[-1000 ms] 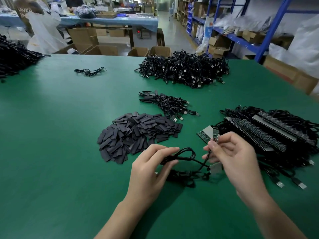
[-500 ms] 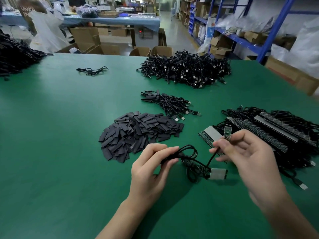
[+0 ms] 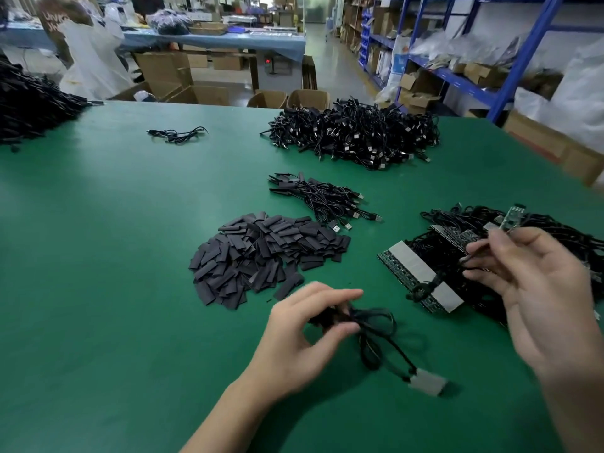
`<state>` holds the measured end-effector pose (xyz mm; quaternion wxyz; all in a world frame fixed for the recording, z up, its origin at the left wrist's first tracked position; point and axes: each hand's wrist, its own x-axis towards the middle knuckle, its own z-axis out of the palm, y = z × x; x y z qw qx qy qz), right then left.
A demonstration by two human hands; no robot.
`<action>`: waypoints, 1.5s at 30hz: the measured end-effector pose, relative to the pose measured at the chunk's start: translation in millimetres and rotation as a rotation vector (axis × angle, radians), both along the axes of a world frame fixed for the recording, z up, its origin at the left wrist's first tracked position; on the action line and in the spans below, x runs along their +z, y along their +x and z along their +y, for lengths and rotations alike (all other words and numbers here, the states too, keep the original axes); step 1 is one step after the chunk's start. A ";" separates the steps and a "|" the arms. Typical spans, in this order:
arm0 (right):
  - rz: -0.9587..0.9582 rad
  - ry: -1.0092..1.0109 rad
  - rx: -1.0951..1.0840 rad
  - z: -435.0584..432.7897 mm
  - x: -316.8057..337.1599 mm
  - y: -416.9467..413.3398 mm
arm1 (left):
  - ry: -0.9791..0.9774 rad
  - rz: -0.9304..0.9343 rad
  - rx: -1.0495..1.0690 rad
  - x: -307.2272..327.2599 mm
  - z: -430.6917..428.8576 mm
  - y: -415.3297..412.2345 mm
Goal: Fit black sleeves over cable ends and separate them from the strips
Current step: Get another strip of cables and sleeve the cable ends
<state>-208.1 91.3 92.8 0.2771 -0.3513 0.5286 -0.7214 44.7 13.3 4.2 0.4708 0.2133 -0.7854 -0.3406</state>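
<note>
On the green table (image 3: pixel 98 256), the black sleeve pile (image 3: pixel 261 253) lies at eleven o'clock of your left hand (image 3: pixel 304 341), which pinches the coiled cable (image 3: pixel 376 325), while your right hand (image 3: pixel 536 289), at two o'clock over the strips (image 3: pixel 415 273), pinches the board end (image 3: pixel 513 217); steady it before sleeving.

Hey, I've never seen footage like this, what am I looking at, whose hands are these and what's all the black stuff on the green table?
There is no machine here: a person wears a camera on the head, so this one picture looks forward and down at their own two hands. The left hand grips a looped black cable; the right hand pinches a small green board. On the green table lie a pile of flat black sleeves, strips of boards with cables attached, a small bundle of cables and, farther back, a big heap of cables.
</note>
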 end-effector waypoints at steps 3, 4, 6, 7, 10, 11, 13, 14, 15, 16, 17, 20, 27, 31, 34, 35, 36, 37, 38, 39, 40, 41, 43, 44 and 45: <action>0.106 -0.055 0.034 3.4 13.1 -3.2 | 0.101 -0.236 -0.141 -3.3 1.4 0.2; 0.144 -0.057 0.051 3.6 16.0 -3.4 | 0.116 -0.278 -0.163 -4.3 1.5 0.1; 0.230 -0.019 0.092 4.4 18.9 -0.8 | 0.117 -0.308 -0.099 -5.4 0.0 -0.7; 0.289 0.027 0.108 4.1 18.0 2.4 | 0.097 -0.312 -0.004 -6.7 -2.9 -0.5; 0.557 0.276 0.175 -0.7 3.4 19.5 | -0.017 -0.405 0.405 -14.0 -18.1 4.5; 0.642 0.343 0.191 -4.5 -5.4 26.1 | -0.022 -0.457 0.519 -16.4 -23.2 7.9; 0.767 0.419 0.183 -13.2 -22.9 40.4 | 0.027 -0.560 0.667 -21.4 -32.4 15.7; 0.847 0.455 0.169 -17.7 -32.0 46.3 | 0.048 -0.607 0.712 -22.9 -35.7 18.7; 0.946 0.496 0.152 -21.9 -40.5 51.5 | 0.063 -0.643 0.740 -23.9 -37.9 20.7; 1.047 0.530 0.133 -25.7 -47.6 57.1 | 0.073 -0.664 0.756 -24.6 -39.8 22.0; 1.129 0.548 0.123 -28.8 -54.7 62.1 | 0.079 -0.672 0.764 -25.1 -41.2 22.4; 1.170 0.562 0.155 -33.0 -75.7 75.0 | 0.100 -0.653 0.775 -24.7 -43.2 21.6; 0.800 0.503 0.184 -34.3 -95.1 69.4 | 0.081 -0.612 0.795 -25.1 -42.9 20.2; 0.676 0.431 0.205 -28.0 -98.1 69.5 | -0.008 -0.686 0.805 -23.3 -40.4 19.2; 0.608 0.382 0.206 -27.1 -96.7 69.6 | -0.062 -0.668 0.787 -22.5 -39.9 20.7; 0.578 0.377 0.213 -26.8 -96.1 68.8 | -0.057 -0.639 0.762 -22.0 -39.8 21.0; 0.551 0.373 0.230 -26.5 -95.8 68.3 | -0.034 -0.598 0.721 -21.3 -39.4 21.0; 0.531 0.368 0.255 -25.9 -96.1 67.4 | 0.008 -0.539 0.662 -20.6 -39.0 20.4; 0.521 0.360 0.281 -25.3 -96.1 66.8 | 0.065 -0.469 0.590 -19.9 -38.1 19.6; 0.521 0.352 0.301 -24.9 -96.0 66.1 | 0.128 -0.395 0.508 -19.0 -36.5 18.3; 0.521 0.342 0.316 -24.3 -95.6 65.8 | 0.192 -0.327 0.422 -18.1 -34.2 16.6; 0.512 0.332 0.332 -23.8 -95.4 65.8 | 0.257 -0.269 0.333 -17.0 -31.9 14.6; 0.454 0.320 0.374 -23.5 -95.2 65.5 | 0.367 -0.200 0.168 -14.5 -27.3 10.2; 0.415 0.318 0.400 -23.2 -94.8 65.5 | 0.398 -0.184 0.108 -13.8 -25.1 8.3; 0.375 0.315 0.427 -22.8 -94.5 65.1 | 0.420 -0.170 0.064 -13.7 -23.5 6.8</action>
